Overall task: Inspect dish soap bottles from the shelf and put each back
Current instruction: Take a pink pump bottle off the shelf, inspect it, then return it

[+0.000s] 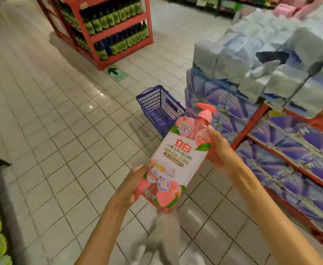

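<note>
Two bare arms reach up from the bottom of the frame. Left hand (135, 185) cups the bottom end of the pink soap bottle (173, 163); right hand (217, 148) grips its neck. It sits in the middle, label up, probably so it can be read. It looks smooth and shiny, with a round pump top (206, 109). Behind it stands a blue mesh basket (159, 107).

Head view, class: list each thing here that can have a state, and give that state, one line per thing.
Bottle: off the shelf, tilted, label up, pump cap on, held in both hands.
Left hand: grips the bottle's base.
Right hand: grips the bottle near its neck.
Basket: on the floor, looks empty.
Red rack: stocked with dark bottles.
</note>
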`<state>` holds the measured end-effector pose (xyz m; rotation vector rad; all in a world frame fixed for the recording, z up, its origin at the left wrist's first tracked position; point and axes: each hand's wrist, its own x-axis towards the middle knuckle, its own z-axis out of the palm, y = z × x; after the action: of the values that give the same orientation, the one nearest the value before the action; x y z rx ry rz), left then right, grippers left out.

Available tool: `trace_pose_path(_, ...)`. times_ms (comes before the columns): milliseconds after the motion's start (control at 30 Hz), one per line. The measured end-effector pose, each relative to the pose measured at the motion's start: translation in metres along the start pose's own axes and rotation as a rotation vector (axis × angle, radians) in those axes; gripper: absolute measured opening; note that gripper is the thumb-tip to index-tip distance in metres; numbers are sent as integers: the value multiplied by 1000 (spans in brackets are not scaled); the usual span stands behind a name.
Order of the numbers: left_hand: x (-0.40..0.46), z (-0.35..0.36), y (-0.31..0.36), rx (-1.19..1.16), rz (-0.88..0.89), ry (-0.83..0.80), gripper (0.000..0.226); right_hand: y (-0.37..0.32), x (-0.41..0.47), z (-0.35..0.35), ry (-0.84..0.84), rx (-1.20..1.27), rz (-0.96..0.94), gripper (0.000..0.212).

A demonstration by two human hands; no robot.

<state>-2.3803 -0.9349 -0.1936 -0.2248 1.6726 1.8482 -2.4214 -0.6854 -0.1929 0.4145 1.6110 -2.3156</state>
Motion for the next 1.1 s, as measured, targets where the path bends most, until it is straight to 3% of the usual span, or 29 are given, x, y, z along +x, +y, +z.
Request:
trace_pose_path(133, 102, -39, 68, 88, -5, 53, 58, -22, 96, -18, 84, -18, 55, 62)
trace_pose_path(267, 196, -74, 102, -214, -220, 223, 71, -41, 187, -15, 264, 78, 103, 70)
trace_pose_path(400, 279, -90, 126, -369, -269, 362, 55, -60, 282, -14, 299, 242, 107, 59)
trace_pose_path(533, 400, -113, 159, -258, -255, 385, 47, -62, 396, -21, 308, 348, 166, 40)
trace_pose_path(667, 535, -152, 179, -97, -309, 399, 35, -46, 509, -25, 321, 370, 291, 48)
trace_pose_path(767, 630, -191, 177, -69, -382, 361, 34, -29, 591, -33, 345, 286, 394, 51)
trace_pose_path(933, 782, -245, 140, -45, -439, 365, 22, 29, 726, -55, 402, 361, 423, 31)
trace_pose_path(1100, 958, -283, 54, 156, -383, 360, 49, 143, 851, -110, 447, 533, 461, 41)
